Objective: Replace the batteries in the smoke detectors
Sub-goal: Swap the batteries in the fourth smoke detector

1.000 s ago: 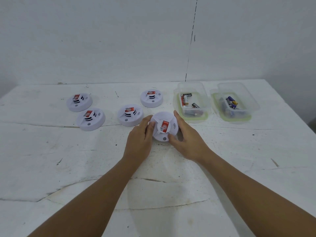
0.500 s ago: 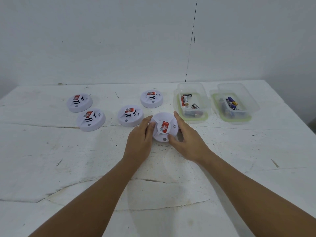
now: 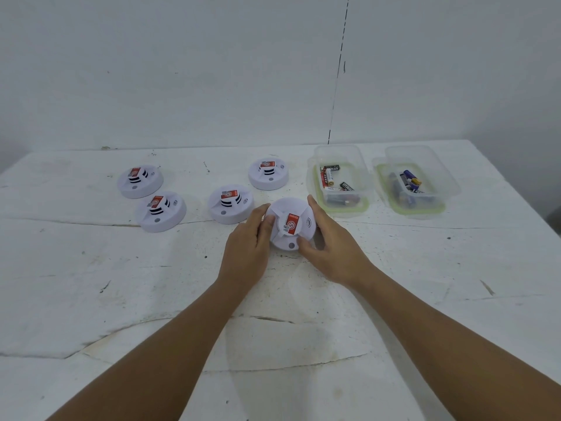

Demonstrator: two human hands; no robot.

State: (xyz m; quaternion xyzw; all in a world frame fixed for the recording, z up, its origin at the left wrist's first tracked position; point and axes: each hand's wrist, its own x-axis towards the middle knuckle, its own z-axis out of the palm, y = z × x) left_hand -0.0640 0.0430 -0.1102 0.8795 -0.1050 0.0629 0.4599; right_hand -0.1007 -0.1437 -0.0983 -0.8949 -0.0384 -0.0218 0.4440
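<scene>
A round white smoke detector (image 3: pixel 290 223) with a red sticker sits tilted between both hands near the table's middle. My left hand (image 3: pixel 250 241) holds its left rim, thumb on top. My right hand (image 3: pixel 329 241) grips its right and front rim, fingers curled round the edge. Several more white detectors lie flat: the nearest detector (image 3: pixel 230 203) just left, a back detector (image 3: pixel 268 173), and two left detectors (image 3: pixel 161 211) (image 3: pixel 140 181). A clear tub (image 3: pixel 340 183) holds black and red batteries; a second tub (image 3: pixel 414 183) holds blue and dark ones.
The white table (image 3: pixel 121 284) is cracked and scuffed, with a white wall behind. Both tubs stand on green-rimmed lids at the back right. The table's right edge runs close beside the second tub.
The held detector has turned a little in my hands and its sticker faces me more. Both hands stay on its rim; the other detectors have not moved.
</scene>
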